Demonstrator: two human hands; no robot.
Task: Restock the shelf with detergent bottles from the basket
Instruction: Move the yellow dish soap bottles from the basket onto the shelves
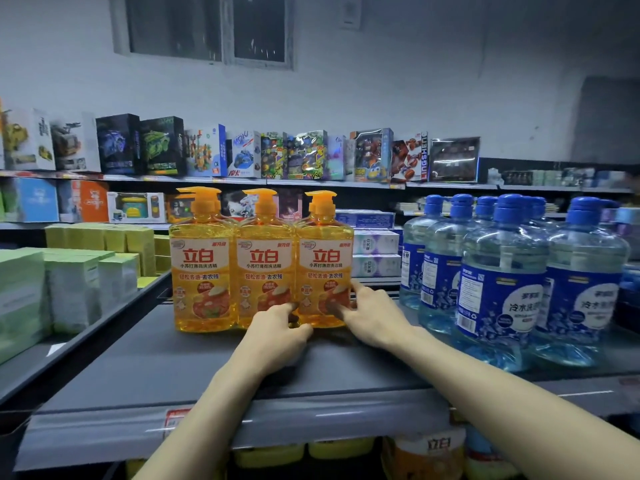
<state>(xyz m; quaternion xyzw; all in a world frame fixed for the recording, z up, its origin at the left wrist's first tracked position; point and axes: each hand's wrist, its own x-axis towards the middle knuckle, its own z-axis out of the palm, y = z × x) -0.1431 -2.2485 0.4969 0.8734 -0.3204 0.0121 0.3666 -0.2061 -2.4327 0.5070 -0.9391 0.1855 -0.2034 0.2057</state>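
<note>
Three orange pump-top detergent bottles stand upright in a row on the grey shelf (145, 362): a left one (202, 271), a middle one (265, 268) and a right one (325, 265), with more pump tops behind them. My left hand (280, 336) rests at the foot of the row, fingertips touching the base between the middle and right bottles. My right hand (370, 313) reaches to the right bottle, its straight fingers pressing the lower front and right side. Neither hand wraps round a bottle. The basket is out of view.
Large clear bottles with blue caps (502, 282) crowd the shelf to the right. Green boxes (72, 289) fill the shelf on the left. Toy boxes (242, 154) line the higher back shelves. More yellow containers (341, 448) sit on the shelf below.
</note>
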